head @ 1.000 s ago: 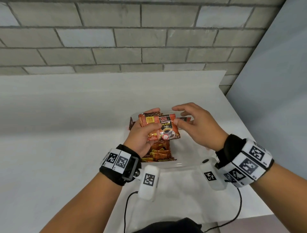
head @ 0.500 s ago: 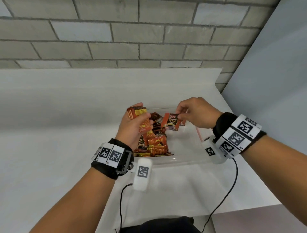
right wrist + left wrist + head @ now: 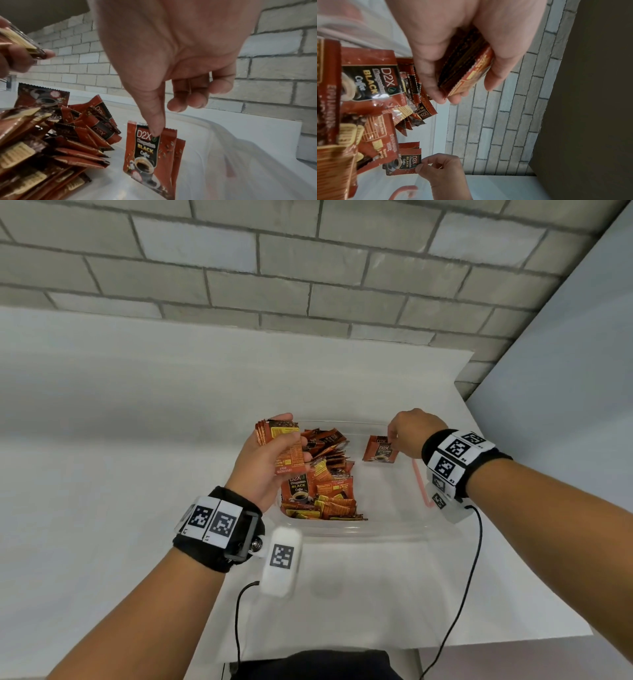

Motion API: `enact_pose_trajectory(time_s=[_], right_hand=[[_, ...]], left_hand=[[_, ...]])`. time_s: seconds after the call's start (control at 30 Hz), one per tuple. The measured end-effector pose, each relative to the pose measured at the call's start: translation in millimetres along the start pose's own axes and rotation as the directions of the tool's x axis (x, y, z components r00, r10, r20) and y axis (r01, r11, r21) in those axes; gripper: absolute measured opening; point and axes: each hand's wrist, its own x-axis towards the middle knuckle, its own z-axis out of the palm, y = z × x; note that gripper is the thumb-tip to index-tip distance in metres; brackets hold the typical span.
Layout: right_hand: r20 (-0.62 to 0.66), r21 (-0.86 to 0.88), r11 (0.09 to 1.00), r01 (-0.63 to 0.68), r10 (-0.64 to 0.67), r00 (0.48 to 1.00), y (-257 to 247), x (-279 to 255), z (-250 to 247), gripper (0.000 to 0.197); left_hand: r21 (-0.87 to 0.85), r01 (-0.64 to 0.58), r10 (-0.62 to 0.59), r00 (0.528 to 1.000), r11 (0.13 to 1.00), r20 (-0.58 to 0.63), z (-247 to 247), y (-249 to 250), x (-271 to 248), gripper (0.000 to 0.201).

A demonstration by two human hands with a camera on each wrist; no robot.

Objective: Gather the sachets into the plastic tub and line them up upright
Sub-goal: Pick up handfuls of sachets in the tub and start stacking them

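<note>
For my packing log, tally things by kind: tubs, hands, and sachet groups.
Clear plastic tub: 1
Hands: 2, left hand, right hand
Coffee sachet groups: 3, stack in left hand, upright pair pinched by right hand, loose heap in tub
Total: 6
Single sachets: too overlapped to count.

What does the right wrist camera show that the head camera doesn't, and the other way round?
Only the right wrist view shows the right hand pinching the top edge of upright sachets, a second one close behind the front one. Only the head view shows the whole plastic tub and both wristbands. Both show the loose pile on the tub's left and the left hand gripping a stack.
</note>
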Motion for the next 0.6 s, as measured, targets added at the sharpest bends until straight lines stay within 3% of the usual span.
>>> enact_pose_trajectory(time_s=[0.6], right_hand=[[0.112,-0.002,0.999,-0.046,0.046,0.993,-1.4,21.6,1.4,0.022]], left_hand=[[0.011,0.027,-0.027,1.000,1.000,-0.010,0.8,1.9,7.9,0.027]])
